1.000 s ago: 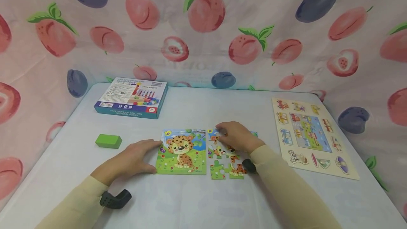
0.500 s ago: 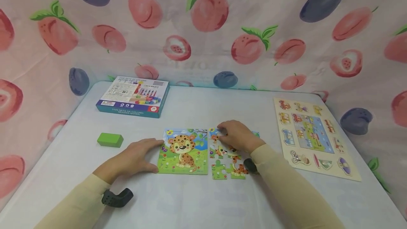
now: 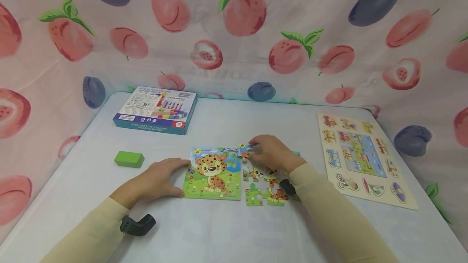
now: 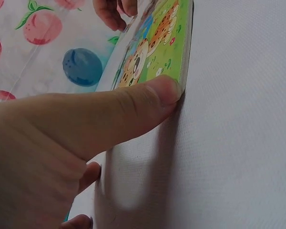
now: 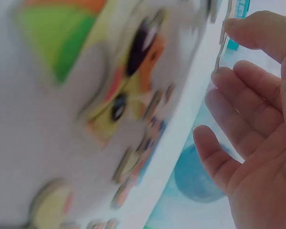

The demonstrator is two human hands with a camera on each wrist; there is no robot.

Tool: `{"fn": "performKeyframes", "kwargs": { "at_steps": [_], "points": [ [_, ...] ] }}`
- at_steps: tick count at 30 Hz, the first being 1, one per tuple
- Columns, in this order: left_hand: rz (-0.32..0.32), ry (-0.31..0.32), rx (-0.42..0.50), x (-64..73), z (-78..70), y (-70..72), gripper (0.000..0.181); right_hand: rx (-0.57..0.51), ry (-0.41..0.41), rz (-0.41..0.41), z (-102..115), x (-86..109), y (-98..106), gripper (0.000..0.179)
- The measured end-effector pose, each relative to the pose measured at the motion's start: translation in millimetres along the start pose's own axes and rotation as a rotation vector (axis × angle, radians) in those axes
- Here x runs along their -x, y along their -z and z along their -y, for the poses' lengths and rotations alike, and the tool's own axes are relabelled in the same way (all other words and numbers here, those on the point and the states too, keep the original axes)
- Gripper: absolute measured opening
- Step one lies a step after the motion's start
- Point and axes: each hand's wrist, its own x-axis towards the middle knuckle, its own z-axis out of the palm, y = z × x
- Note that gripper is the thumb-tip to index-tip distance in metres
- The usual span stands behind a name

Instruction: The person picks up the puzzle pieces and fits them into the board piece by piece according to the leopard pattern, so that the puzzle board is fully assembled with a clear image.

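My left hand rests with thumb and fingertips along the left edge of a square leopard picture board. In the left wrist view, the thumb touches the board's edge. My right hand pinches a corner jigsaw piece showing blue sky and the leopard's ear, raised and overlapping the board's upper right edge in the head view. Several loose jigsaw pieces of the same leopard lie spaced apart right of the board, some hidden under the right hand. In the right wrist view, the piece appears edge-on between thumb and index finger.
A wooden board with vehicle pieces lies on the right, blurred close up in the right wrist view. A green block stands at left. Behind it is a flat beaded-toy box. A fruit-print cloth hangs behind the table.
My right hand has lifted the corner piece from its spot and moved it slightly up and left toward the board. The left hand stays at the board's edge. The head view has shifted slightly.
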Motion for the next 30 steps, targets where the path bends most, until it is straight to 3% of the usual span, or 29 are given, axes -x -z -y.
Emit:
{"fn": "performKeyframes", "kwargs": {
  "at_steps": [14, 30],
  "points": [
    [0.008, 0.022, 0.005, -0.4, -1.8, -1.4, 0.087, 0.036, 0.143, 0.0, 31.7, -7.5, -10.8, 0.041],
    [-0.006, -0.006, 0.0, 0.6, -1.0, -0.3, 0.085, 0.017, 0.178, 0.022, 58.1, -26.7, -26.9, 0.037]
  ]
}}
